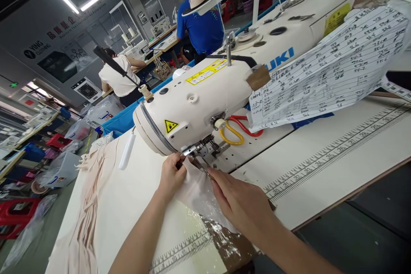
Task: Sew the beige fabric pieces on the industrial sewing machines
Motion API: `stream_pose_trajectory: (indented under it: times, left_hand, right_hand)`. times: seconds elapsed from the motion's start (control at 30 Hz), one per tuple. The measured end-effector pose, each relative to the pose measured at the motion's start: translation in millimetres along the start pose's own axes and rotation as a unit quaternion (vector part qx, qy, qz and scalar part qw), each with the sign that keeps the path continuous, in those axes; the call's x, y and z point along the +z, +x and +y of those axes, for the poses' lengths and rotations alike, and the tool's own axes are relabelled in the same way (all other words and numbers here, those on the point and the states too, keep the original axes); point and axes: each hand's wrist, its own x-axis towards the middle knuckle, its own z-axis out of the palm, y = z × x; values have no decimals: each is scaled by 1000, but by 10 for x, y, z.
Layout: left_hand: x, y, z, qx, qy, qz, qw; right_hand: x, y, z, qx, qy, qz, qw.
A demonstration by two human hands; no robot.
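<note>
A white sewing machine [192,107] stands before me, its presser foot area [192,150] low at the near end. Just under it, my left hand [172,176] is closed, pinching the edge of a thin, pale pink fabric piece [195,186]. From the right, my right hand [239,199] closes around a slim metal tool [201,165], possibly tweezers, whose tip points toward the needle area. The tool lies over the fabric. The fingers partly hide the cloth edge, and the exact contact at the needle cannot be made out.
Scissors with yellow and red handles [233,133] lie behind the needle area. Handwritten paper sheets [330,64] hang over the machine's right side. Pale fabric strips [88,218] drape along the table's left. Ruler tape [321,160] runs along the tabletop. Two people work at machines beyond.
</note>
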Motion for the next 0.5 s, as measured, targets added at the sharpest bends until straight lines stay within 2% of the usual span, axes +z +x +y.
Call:
stream_pose_trajectory:
  times: [0.1, 0.27, 0.5]
  left_hand:
    - [5, 7, -13, -16, -3, -5, 1000]
    - [-5, 6, -8, -2, 19, -2, 1000]
    - [18, -26, -62, 82, 106, 15, 991]
  right_hand:
    - [-26, -8, -12, 6, -1, -17, 1000]
    - [-27, -12, -32, 34, -19, -62, 997]
    - [6, -7, -33, 31, -20, -46, 998]
